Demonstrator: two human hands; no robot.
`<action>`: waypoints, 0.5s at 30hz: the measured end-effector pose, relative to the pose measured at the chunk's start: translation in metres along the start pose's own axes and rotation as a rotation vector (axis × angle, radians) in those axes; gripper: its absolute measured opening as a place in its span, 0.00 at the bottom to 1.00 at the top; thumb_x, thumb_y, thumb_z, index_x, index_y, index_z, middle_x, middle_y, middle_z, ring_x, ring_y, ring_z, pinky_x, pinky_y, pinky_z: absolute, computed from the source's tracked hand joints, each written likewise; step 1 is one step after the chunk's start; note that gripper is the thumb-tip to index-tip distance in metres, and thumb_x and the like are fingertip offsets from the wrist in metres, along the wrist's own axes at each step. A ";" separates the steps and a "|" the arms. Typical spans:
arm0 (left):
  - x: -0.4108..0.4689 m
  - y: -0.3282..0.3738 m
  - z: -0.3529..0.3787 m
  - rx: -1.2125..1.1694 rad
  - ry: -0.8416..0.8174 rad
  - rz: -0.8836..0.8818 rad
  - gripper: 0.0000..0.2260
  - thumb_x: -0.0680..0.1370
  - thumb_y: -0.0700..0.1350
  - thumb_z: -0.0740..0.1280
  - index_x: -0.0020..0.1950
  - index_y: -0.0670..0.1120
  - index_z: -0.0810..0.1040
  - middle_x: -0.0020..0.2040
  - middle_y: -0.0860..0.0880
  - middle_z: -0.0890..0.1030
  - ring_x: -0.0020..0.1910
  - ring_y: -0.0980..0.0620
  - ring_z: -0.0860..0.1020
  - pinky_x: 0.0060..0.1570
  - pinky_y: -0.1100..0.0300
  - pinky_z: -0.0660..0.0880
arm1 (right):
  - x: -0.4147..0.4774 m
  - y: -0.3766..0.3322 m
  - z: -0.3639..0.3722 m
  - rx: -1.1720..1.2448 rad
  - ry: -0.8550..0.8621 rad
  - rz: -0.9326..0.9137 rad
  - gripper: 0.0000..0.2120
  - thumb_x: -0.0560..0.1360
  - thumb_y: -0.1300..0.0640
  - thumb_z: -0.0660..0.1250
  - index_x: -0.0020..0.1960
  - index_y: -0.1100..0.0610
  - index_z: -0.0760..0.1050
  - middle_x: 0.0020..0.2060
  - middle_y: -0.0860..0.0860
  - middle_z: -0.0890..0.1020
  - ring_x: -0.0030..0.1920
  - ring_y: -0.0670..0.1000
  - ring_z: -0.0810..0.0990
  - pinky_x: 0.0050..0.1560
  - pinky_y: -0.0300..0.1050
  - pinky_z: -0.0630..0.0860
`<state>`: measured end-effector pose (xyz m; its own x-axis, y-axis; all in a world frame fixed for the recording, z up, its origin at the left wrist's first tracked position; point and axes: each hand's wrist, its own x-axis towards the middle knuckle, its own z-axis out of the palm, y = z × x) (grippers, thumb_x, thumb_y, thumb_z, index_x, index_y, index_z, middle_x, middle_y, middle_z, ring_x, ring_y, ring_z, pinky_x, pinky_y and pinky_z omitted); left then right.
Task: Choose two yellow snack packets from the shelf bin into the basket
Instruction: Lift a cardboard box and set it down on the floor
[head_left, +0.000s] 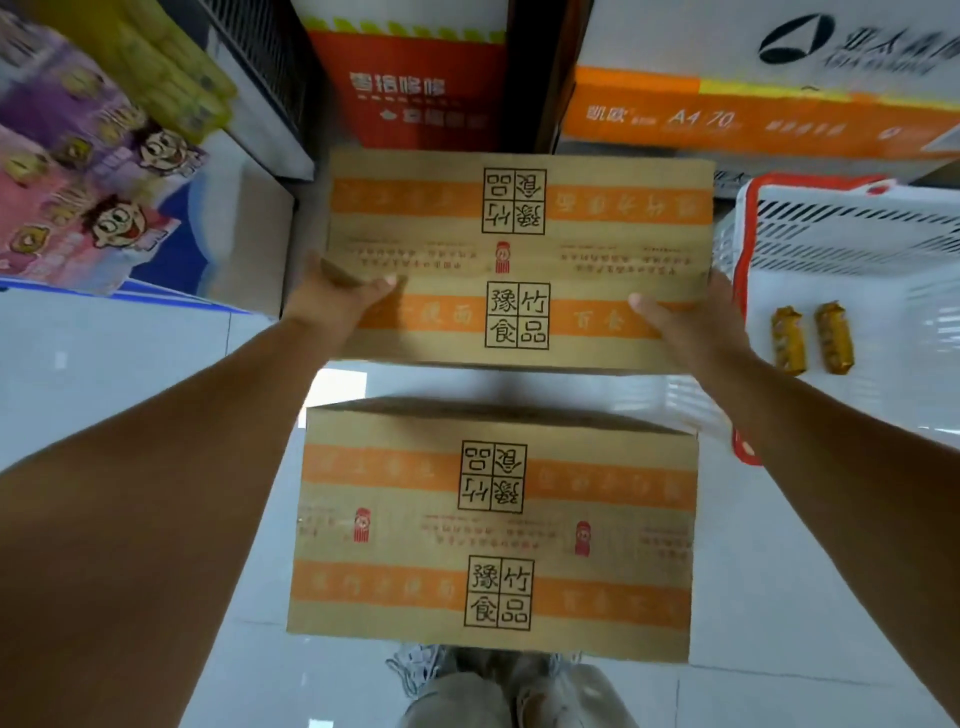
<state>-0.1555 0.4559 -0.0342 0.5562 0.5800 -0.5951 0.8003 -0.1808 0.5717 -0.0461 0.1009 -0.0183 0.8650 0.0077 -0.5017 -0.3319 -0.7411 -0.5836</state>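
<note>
while the left hand (337, 304) is gripping a carton (519, 244) by its left edge, right hand (688, 325) gripping the right edge, two yellow packets (788, 340) lying side by side in the basket (852, 244) at right, second carton (493, 525) sitting nearer on the floor (130, 358)

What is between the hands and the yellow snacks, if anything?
Only the red rim of the basket stands between the right hand and the two yellow packets, which lie uncovered inside it. That hand and the left hand grip the upper cardboard box.
</note>
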 end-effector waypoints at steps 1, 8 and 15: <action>0.010 -0.001 0.001 0.004 0.008 -0.013 0.39 0.68 0.61 0.77 0.72 0.47 0.67 0.69 0.46 0.75 0.67 0.44 0.73 0.66 0.51 0.69 | 0.008 0.002 0.001 0.058 -0.040 0.002 0.31 0.73 0.46 0.74 0.72 0.50 0.67 0.65 0.49 0.76 0.63 0.50 0.74 0.56 0.46 0.71; 0.011 -0.005 0.006 -0.085 0.055 -0.045 0.34 0.65 0.58 0.80 0.64 0.48 0.72 0.55 0.53 0.78 0.54 0.49 0.76 0.54 0.54 0.73 | 0.007 0.015 -0.012 0.068 -0.052 0.026 0.22 0.73 0.44 0.74 0.63 0.50 0.74 0.48 0.43 0.78 0.53 0.51 0.77 0.51 0.47 0.72; -0.088 0.044 -0.058 -0.064 0.097 -0.046 0.32 0.64 0.61 0.80 0.60 0.49 0.74 0.53 0.52 0.79 0.54 0.47 0.78 0.53 0.53 0.75 | -0.073 -0.036 -0.084 0.127 0.043 0.050 0.16 0.69 0.44 0.77 0.53 0.45 0.76 0.44 0.40 0.79 0.51 0.52 0.78 0.45 0.44 0.73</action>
<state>-0.1819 0.4433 0.0759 0.4927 0.6611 -0.5659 0.8066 -0.1029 0.5820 -0.0654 0.0702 0.0931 0.8607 -0.0580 -0.5057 -0.4175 -0.6489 -0.6361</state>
